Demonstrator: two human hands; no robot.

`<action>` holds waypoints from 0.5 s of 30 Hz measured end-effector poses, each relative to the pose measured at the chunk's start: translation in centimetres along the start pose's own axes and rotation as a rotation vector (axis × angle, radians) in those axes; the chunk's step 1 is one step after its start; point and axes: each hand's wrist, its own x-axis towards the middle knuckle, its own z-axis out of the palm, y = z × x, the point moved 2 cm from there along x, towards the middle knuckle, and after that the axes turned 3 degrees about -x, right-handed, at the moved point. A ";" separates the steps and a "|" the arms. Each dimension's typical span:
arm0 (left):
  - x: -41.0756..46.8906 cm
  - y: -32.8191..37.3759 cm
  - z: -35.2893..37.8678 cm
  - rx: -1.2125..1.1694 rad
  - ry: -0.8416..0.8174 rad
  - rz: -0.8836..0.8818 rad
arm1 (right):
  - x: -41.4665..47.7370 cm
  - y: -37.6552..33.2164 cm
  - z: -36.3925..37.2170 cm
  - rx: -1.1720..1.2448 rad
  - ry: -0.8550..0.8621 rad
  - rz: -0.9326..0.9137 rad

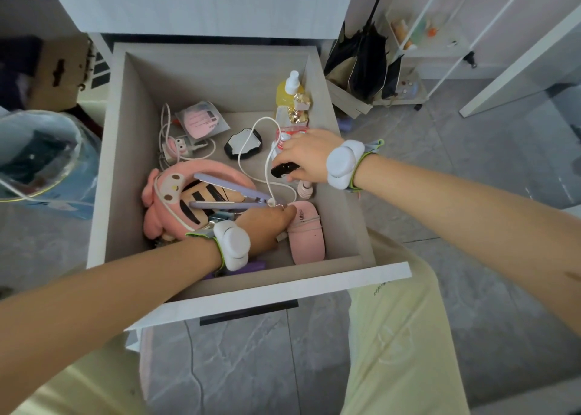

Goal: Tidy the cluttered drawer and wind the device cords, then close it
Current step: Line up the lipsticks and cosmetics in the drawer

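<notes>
The open drawer (125, 150) is full of small items. My right hand (306, 157) grips a small black device (283, 169) near the drawer's right side. A white cord (251, 138) loops from there across a black faceted case (242, 144). My left hand (267, 226) reaches in low at the front, its fingers closed at the hinge end of a lilac hair straightener (226, 191), where the cord ends. The straightener lies on a pink plush headband (176, 191). A pink oval device (306, 232) lies right of my left hand.
A yellow spray bottle (289, 92) and a gold-wrapped bottle (298, 113) stand at the back right corner. A pink charger with cord (179, 146) and a pink packet (201, 120) lie at the back left. A lined bin (41, 157) stands left of the drawer.
</notes>
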 end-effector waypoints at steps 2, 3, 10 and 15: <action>0.0 -0.1 0.1 0.034 -0.010 -0.002 | 0.1 0.0 0.0 -0.014 0.024 0.001; 0.0 -0.1 0.3 0.041 -0.020 0.008 | 0.1 0.0 0.1 -0.009 0.031 0.006; -0.8 -1.1 -1.9 -0.143 -0.061 -0.052 | 0.1 0.4 0.1 0.120 0.147 0.077; 0.1 -2.4 -3.5 0.002 0.177 -0.137 | 0.3 0.5 0.5 0.136 0.171 0.114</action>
